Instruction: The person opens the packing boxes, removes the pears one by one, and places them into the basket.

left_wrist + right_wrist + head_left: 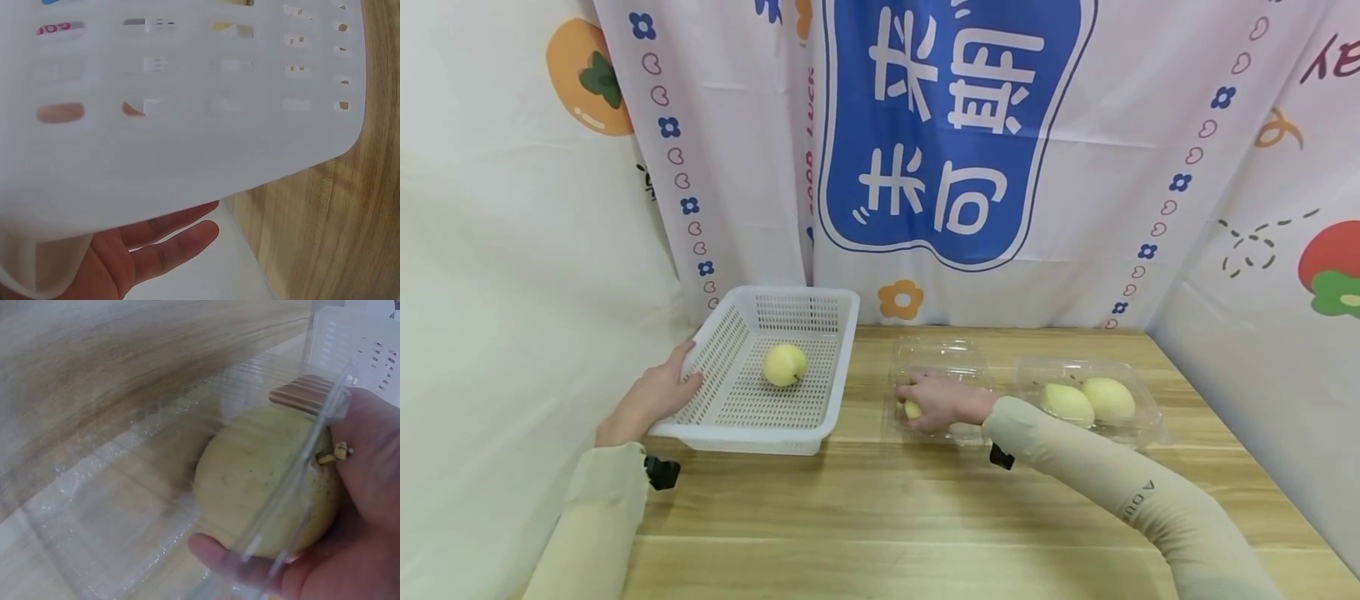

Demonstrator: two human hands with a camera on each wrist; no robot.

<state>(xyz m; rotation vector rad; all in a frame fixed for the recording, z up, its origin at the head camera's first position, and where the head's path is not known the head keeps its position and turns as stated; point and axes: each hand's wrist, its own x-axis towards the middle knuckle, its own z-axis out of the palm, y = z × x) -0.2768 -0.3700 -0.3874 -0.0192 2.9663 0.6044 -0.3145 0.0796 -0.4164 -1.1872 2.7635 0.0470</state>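
Observation:
At the left side of a white plastic basket (745, 440), my left hand (651, 392) grips the rim, thumb over the edge. Its fingers (175, 251) extend along the outside in the left wrist view. Inside the basket lies one yellow-green pear (785, 365). My right hand (938, 402) reaches into a clear plastic clamshell box (940, 357) and holds a pear (256, 481) by its sides, fingers and thumb curled round it. The pear's stem faces the palm in the right wrist view. A clear edge of the box crosses in front of the pear.
A second clear box (1142, 410) at the right holds two pears, a left one (1067, 404) and a right one (1108, 399). All stand on a wood-grain table (850, 517). Printed white curtains (752, 167) hang close behind and at both sides.

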